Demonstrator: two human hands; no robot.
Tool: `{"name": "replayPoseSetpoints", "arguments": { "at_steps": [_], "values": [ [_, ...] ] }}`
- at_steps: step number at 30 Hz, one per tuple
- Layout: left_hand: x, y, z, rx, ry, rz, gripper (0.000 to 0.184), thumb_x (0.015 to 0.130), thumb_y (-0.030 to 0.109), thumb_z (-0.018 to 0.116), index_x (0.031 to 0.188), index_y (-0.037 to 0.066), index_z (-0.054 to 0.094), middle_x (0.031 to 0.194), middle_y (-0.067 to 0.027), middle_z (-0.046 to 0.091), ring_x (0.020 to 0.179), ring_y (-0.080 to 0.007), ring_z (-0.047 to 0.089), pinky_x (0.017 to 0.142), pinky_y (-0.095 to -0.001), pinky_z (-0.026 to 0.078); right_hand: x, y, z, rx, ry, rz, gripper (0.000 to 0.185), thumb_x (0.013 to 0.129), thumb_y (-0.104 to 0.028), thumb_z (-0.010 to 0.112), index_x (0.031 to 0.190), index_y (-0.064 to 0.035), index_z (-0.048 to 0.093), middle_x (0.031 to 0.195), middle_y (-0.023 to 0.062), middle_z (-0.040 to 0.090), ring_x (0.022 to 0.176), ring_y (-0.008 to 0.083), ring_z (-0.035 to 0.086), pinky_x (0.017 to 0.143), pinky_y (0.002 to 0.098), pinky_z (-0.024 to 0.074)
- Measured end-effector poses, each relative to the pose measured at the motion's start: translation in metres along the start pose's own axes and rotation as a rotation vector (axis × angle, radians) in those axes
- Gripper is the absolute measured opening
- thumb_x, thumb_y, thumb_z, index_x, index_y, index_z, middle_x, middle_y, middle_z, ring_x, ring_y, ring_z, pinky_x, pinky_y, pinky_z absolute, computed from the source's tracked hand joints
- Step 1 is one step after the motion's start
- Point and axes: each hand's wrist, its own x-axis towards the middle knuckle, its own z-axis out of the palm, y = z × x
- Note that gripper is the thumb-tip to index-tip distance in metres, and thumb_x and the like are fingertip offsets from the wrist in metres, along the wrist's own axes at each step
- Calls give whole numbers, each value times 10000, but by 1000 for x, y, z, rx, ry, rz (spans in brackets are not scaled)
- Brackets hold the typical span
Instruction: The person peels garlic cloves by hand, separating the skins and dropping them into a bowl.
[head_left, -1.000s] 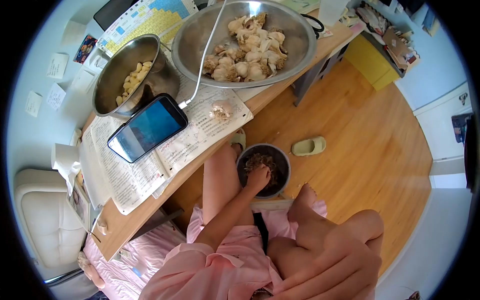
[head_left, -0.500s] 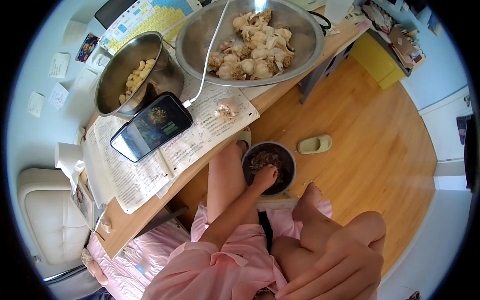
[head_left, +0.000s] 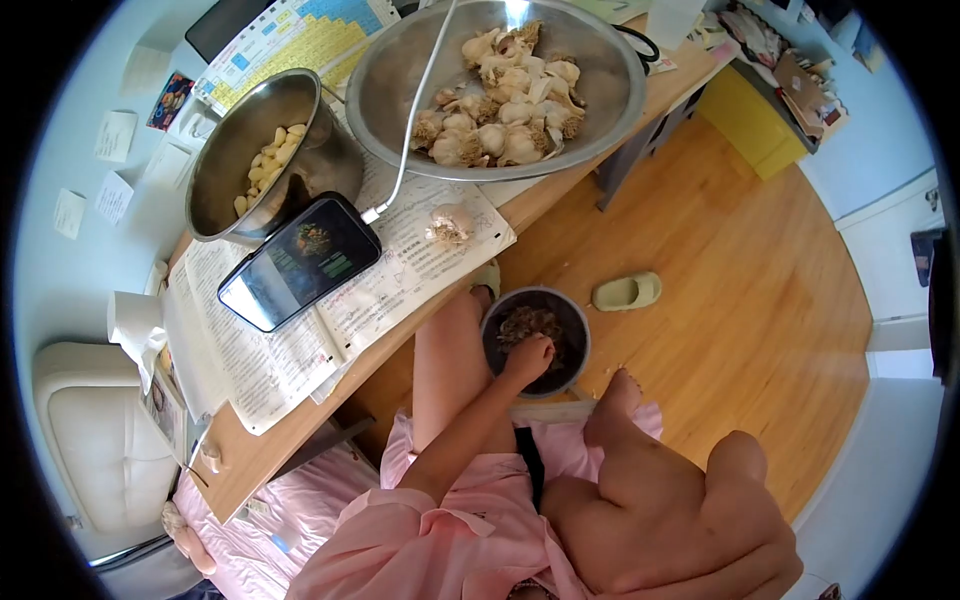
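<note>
My left hand [head_left: 531, 354] is down inside a dark round bucket [head_left: 584, 345] on the floor, its fingers curled together. It touches a heap of brownish dry garlic skins [head_left: 525, 324]; what the fingers hold, if anything, is hidden. My right arm [head_left: 735, 572] lies low at the right by my bent knee, and its hand does not show. On the desk, a wide steel basin [head_left: 385, 75] carries several whole garlic bulbs [head_left: 515, 95]. Peeled garlic cloves [head_left: 270, 165] lie in a deeper steel pot [head_left: 215, 150]. A single garlic bulb [head_left: 450, 225] rests on an open book [head_left: 375, 305].
A phone [head_left: 300, 262] with a white charging cable [head_left: 425, 95] leans against the pot at the desk [head_left: 240, 455] edge side. One green slipper [head_left: 627, 291] lies on the wooden floor [head_left: 730, 270]. A yellow bin [head_left: 750, 120] stands farther back.
My right hand, seen with its fingers spread by my knee, has dropped out of sight. My left hand stays in the bucket, almost unmoved. The view has shifted slightly.
</note>
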Motion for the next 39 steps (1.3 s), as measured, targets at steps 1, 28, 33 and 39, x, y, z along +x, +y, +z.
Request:
{"name": "replayPoseSetpoints", "arguments": {
  "at_steps": [1, 28, 33, 39],
  "values": [
    [0, -2, 2, -8, 1, 1, 153, 872, 144, 486, 881, 28, 586, 970, -125, 563, 806, -303, 573, 724, -415, 480, 0, 3, 1, -3, 12, -39, 73, 763, -35, 652, 770, 36, 669, 780, 123, 659, 648, 177, 645, 625, 247, 570],
    [-11, 60, -58, -446, 221, 100, 151, 904, 136, 510, 940, 16, 595, 934, -83, 619, 780, -191, 602, 676, -322, 483, -48, 38, 14, 537, 75, 236, 114, 870, -45, 551, 783, 7, 603, 834, 136, 642, 750, 222, 651, 677, 281, 538],
    [-67, 148, -162, -1093, 465, 196, 144, 897, 63, 516, 996, -9, 593, 927, -77, 609, 783, -115, 567, 737, -248, 459, -84, 77, -2, 332, -106, 817, 69, 821, -36, 640, 867, -11, 595, 821, 51, 649, 760, 139, 641, 687, 248, 509],
    [-103, 186, -200, -924, 332, 493, 228, 804, -36, 618, 1032, -24, 602, 997, -103, 549, 808, -139, 580, 758, -257, 472, -106, 88, -1, 281, 158, 1080, 113, 797, -27, 677, 882, 12, 614, 807, 53, 656, 760, 91, 634, 678, 221, 504]
  ]
}}
